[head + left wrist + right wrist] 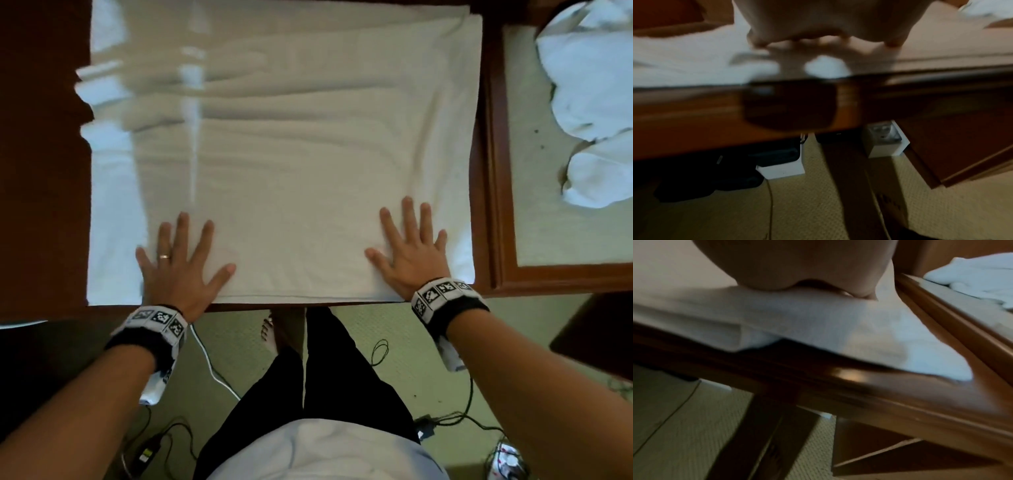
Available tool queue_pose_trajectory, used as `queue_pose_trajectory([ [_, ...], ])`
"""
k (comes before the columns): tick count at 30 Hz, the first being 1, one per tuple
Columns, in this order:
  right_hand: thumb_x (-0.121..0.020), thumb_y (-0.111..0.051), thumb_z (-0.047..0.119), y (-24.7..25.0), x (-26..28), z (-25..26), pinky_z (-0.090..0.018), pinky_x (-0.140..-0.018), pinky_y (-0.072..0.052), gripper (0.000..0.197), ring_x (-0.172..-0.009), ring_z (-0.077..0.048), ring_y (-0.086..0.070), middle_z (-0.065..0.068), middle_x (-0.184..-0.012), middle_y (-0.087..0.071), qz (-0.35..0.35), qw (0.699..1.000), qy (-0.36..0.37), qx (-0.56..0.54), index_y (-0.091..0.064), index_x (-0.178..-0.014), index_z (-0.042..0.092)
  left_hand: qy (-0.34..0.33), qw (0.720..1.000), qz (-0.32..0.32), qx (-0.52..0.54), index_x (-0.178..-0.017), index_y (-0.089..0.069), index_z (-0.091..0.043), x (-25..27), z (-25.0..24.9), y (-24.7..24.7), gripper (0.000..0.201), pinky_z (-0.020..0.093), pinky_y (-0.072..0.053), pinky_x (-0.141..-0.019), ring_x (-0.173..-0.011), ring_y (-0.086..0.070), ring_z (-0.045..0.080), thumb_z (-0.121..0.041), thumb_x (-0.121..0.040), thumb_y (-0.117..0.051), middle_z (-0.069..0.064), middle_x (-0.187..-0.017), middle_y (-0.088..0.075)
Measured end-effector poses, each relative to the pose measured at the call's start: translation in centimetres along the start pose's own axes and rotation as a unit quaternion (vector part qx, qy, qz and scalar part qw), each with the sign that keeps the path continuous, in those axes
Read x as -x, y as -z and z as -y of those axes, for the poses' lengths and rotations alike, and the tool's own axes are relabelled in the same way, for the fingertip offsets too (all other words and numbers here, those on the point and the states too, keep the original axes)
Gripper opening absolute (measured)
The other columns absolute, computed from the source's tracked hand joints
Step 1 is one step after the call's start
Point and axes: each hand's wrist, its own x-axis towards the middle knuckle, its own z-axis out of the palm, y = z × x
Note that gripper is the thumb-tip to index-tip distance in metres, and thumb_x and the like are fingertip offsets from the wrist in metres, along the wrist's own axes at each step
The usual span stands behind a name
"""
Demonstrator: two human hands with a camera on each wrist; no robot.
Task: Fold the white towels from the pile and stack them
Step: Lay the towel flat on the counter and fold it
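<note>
Head view: the left hand (181, 263) and the right hand (409, 246) lie flat with fingers spread and straight, palms pressing the near edge of a large white terry towel (291, 164) spread over the dark wooden table (44, 171). Right of the right hand, a crumpled pile of white towels (592, 85) sits on a neighbouring wood-framed tabletop (496, 205).

- The right hand (797, 267) fills the top of the view, its heel pressed down on a white towel (818, 331).
- The towel lies flat on a dark wooden desk (859, 386), its folded layers reaching the desk's near edge.
- At the upper right, a pile of white towels (972, 274) sits on a second wooden surface (953, 311) beside the desk's right edge.
- Patterned carpet (684, 426) shows below.
</note>
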Motion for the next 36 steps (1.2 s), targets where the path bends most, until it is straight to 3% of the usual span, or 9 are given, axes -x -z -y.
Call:
queue_pose_trajectory([
  [6,-0.102,-0.045,0.027,-0.2,2.0,-3.1,-0.05,-0.117,-0.026,0.047,-0.147,-0.033,-0.019,-0.014,-0.161,-0.021,-0.2,0.947,-0.149,-0.203,-0.041,-0.147,0.014,-0.006,0.997,-0.071,0.017,-0.16,-0.006,-0.033,0.0,-1.3,-1.7,0.085,0.072,-0.008,-0.113,-0.153,-0.002,0.038,-0.078,-0.088,-0.014,0.005,-0.168,0.006],
  [9,-0.09,-0.049,0.004,-1.4,4.4,-5.2,-0.053,-0.099,-0.041,0.045,-0.125,-0.039,-0.038,-0.015,-0.141,-0.041,-0.177,0.939,-0.252,-0.154,-0.051,-0.134,0.015,0.005,0.996,-0.086,0.026,-0.16,-0.01,-0.031,0.9,-2.1,-2.9,0.082,0.075,-0.008,-0.111,-0.153,-0.003,0.039,-0.075,-0.09,-0.017,0.006,-0.168,0.004],
  [12,-0.089,-0.051,0.006,-1.9,5.5,-5.7,-0.049,-0.091,-0.041,0.036,-0.115,-0.041,-0.044,-0.019,-0.127,-0.043,-0.147,0.93,-0.295,-0.161,-0.051,-0.125,0.011,0.008,0.995,-0.096,0.027,-0.16,-0.011,-0.031,1.3,-2.2,-3.3,0.082,0.075,-0.008,-0.11,-0.152,-0.003,0.039,-0.075,-0.09,-0.018,0.006,-0.168,0.002],
  [17,-0.099,-0.05,0.027,0.4,5.4,-5.5,-0.035,-0.08,-0.039,0.023,-0.109,-0.038,-0.056,-0.018,-0.117,-0.061,-0.163,0.856,-0.397,-0.288,-0.06,-0.11,0.01,0.017,0.995,-0.089,0.03,-0.159,-0.007,-0.034,1.0,-2.0,-3.3,0.085,0.074,-0.007,-0.112,-0.153,0.0,0.037,-0.079,-0.088,-0.011,0.004,-0.168,0.007],
  [23,-0.096,-0.053,0.027,6.4,2.5,3.3,-0.038,-0.082,-0.041,0.018,-0.096,-0.034,-0.056,-0.015,-0.103,-0.061,-0.37,0.849,-0.159,-0.342,-0.058,-0.096,0.01,0.022,0.996,-0.083,0.035,-0.159,-0.006,-0.036,0.9,-2.0,-3.2,0.085,0.073,-0.006,-0.112,-0.153,0.001,0.037,-0.081,-0.086,-0.01,0.003,-0.168,0.008],
  [26,-0.097,-0.055,0.025,6.4,1.2,10.7,-0.044,-0.085,-0.044,0.022,-0.099,-0.035,-0.055,-0.015,-0.107,-0.061,-0.25,0.92,0.051,-0.297,-0.06,-0.105,0.006,0.025,0.996,-0.082,0.034,-0.159,-0.003,-0.037,0.8,-2.0,-3.0,0.081,0.073,-0.005,-0.112,-0.153,0.003,0.036,-0.08,-0.09,-0.012,0.002,-0.168,0.009],
  [29,-0.095,-0.059,0.033,3.4,1.6,13.2,-0.044,-0.089,-0.046,0.03,-0.108,-0.03,-0.055,-0.009,-0.118,-0.061,-0.134,0.959,0.135,-0.208,-0.064,-0.115,0.012,0.041,0.997,-0.058,0.031,-0.158,0.003,-0.039,0.7,-2.1,-2.8,0.083,0.07,-0.002,-0.115,-0.153,0.01,0.031,-0.078,-0.087,-0.013,-0.002,-0.167,0.018],
  [32,-0.092,-0.059,0.027,0.6,2.7,9.4,-0.047,-0.088,-0.048,0.026,-0.107,-0.032,-0.053,-0.011,-0.12,-0.058,-0.219,0.946,0.015,-0.238,-0.066,-0.112,0.012,0.04,0.997,-0.06,0.038,-0.158,0.005,-0.041,0.8,-2.1,-2.7,0.083,0.069,-0.001,-0.115,-0.153,0.011,0.029,-0.078,-0.087,-0.016,-0.003,-0.166,0.02],
  [36,-0.097,-0.05,0.026,-0.8,3.7,1.2,-0.045,-0.094,-0.04,0.033,-0.121,-0.033,-0.042,-0.009,-0.136,-0.046,-0.206,0.924,-0.232,-0.224,-0.056,-0.129,0.016,0.038,0.997,-0.057,0.035,-0.157,0.006,-0.041,0.7,-2.0,-2.9,0.082,0.069,-0.001,-0.115,-0.153,0.012,0.029,-0.078,-0.088,-0.017,-0.004,-0.166,0.021],
])
